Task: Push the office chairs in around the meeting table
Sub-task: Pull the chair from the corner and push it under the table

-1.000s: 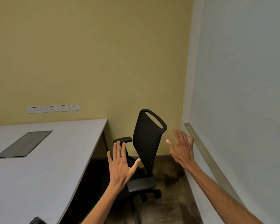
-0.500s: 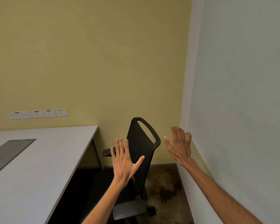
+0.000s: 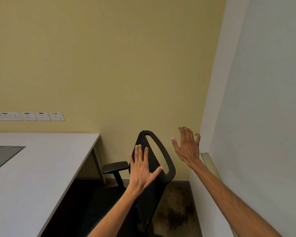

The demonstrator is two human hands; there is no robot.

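Observation:
A black office chair (image 3: 158, 170) stands in the room's corner, to the right of the white meeting table (image 3: 38, 170). Its backrest faces me and its armrest (image 3: 115, 167) points toward the table's end. My left hand (image 3: 142, 168) is spread flat in front of the backrest; whether it touches I cannot tell. My right hand (image 3: 187, 146) hovers in the air to the right of the chair's top, fingers apart, holding nothing. The chair's seat and base are mostly hidden behind my left arm.
A yellow wall with a row of sockets (image 3: 30, 116) lies behind the table. A pale wall with a metal rail (image 3: 210, 162) runs close on the right. A grey cable hatch (image 3: 2, 155) is set in the tabletop. Dark carpet (image 3: 175, 209) shows beside the chair.
I have come closer to the chair and the view has tilted up. My left hand has reached forward over the backrest; my right hand has risen beside the chair's top.

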